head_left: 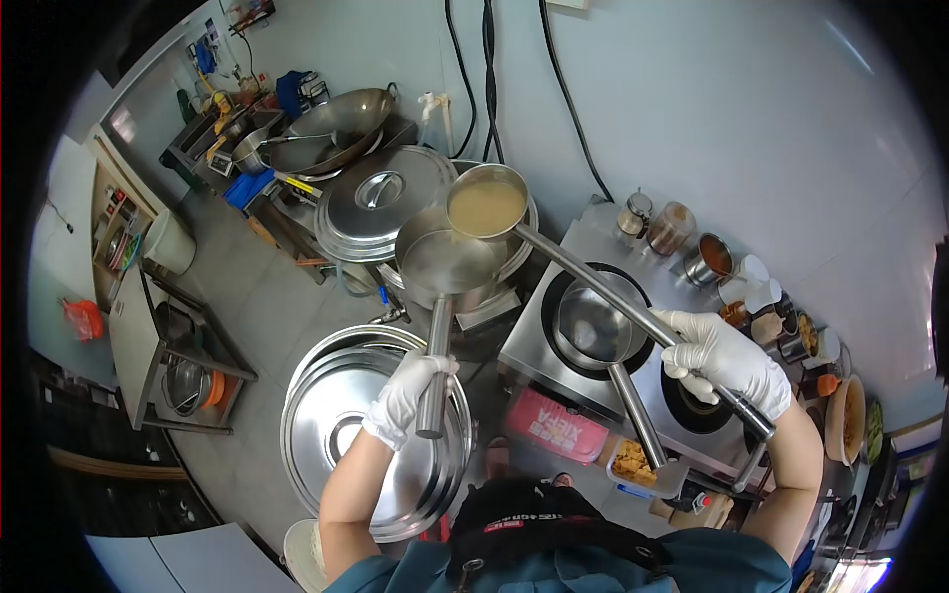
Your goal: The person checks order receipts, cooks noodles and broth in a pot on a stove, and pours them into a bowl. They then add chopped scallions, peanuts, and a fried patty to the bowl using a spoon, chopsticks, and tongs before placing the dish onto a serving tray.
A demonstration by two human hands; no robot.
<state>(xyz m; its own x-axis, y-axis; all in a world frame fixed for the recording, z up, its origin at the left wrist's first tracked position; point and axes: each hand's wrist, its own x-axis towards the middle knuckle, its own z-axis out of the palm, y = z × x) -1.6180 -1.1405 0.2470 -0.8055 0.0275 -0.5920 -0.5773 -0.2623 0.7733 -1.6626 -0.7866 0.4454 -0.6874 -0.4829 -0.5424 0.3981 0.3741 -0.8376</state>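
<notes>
Beside stove (529, 358), left gloved hand (407, 390) wraps round saucepan (440, 272) handle (441, 331); right gloved hand (727, 361) grips ladle (594, 284) along its long shaft. Ladle's bowl, holding cloudy tan liquid (486, 208), hangs at saucepan's rim, contact unclear. Second pan (593, 331) rests on burner (548, 321).

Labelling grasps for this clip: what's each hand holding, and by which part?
Left hand: a saucepan, by its handle. Right hand: a ladle, by its long handle, toward the end away from the bowl.
</notes>
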